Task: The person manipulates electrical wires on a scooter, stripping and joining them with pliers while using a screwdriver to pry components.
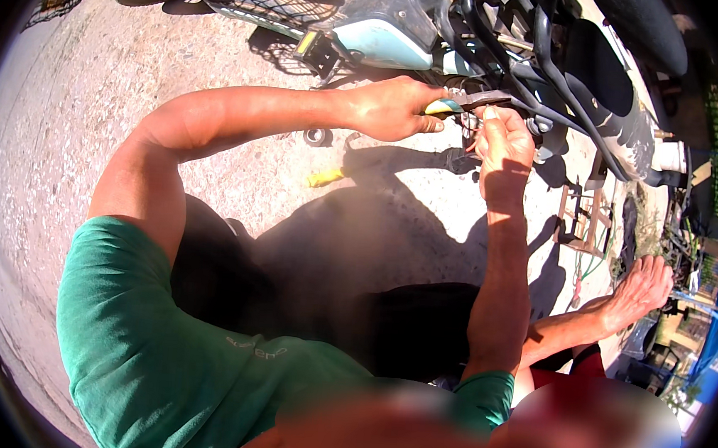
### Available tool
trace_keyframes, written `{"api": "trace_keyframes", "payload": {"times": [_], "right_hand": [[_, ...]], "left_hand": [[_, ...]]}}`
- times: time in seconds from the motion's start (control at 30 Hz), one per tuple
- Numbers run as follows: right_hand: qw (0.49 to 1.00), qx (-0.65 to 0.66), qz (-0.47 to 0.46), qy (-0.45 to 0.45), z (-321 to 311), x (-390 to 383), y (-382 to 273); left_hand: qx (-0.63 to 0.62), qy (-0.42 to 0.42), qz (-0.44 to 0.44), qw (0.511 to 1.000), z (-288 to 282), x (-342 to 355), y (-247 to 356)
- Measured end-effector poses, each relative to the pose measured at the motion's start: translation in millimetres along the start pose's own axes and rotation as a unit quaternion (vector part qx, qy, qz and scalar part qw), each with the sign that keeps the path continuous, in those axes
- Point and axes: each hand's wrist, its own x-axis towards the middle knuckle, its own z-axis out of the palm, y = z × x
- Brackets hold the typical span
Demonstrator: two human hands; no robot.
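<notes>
My left hand [396, 108] is closed round the handles of a pair of pliers [444, 107], whose yellow and blue-green grip shows past the fingers. Their dark jaws point right, toward my right hand [508, 143]. The thumb and fingers of that hand are pinched together close to the jaws, on what looks like a thin wire [471, 145]. Whether the jaws bite on the wire is too small to tell. Both hands work low beside a pale-blue scooter [384, 43] with black tube bars [545, 58].
A metal ring [315, 137] and a crumpled yellow item [326, 177] lie on the sunlit concrete. A small rusty frame [586, 219] stands to the right. Another person's hand [641, 292] reaches in at the lower right. A pedal [309, 44] juts from the scooter.
</notes>
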Motion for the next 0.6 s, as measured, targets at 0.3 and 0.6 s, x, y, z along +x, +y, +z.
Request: {"api": "trace_keyframes", "payload": {"times": [0.3,0.6], "right_hand": [[0.977,-0.209,0.033,0.036,-2,-2,2],[0.99,-0.13,-0.045,0.038,4,-4,-1]], "left_hand": [[0.125,0.096,0.018,0.987,15,-3,-3],[0.076,0.077,0.025,0.994,15,4,-2]]}}
